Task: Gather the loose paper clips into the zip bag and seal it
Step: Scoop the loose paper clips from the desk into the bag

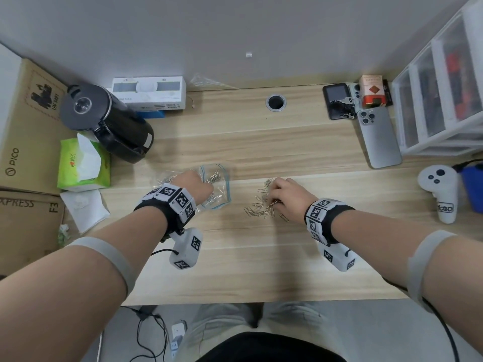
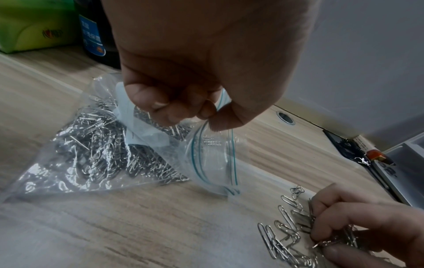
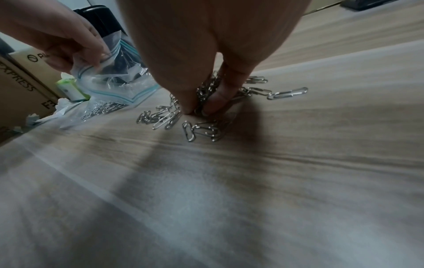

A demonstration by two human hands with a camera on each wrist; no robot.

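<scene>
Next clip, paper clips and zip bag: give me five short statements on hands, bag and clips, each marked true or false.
1. The left hand pinches the zip bag at its open mouth. True.
2. The bag holds no clips. False: many clips already lie inside it.
3. The right hand pinches a bunch of paper clips on the desk. True.
4. The bag is sealed. False: its mouth is open, the blue zip strips apart.
5. All loose clips are off the desk. False: a cluster still lies around the right hand.
</scene>
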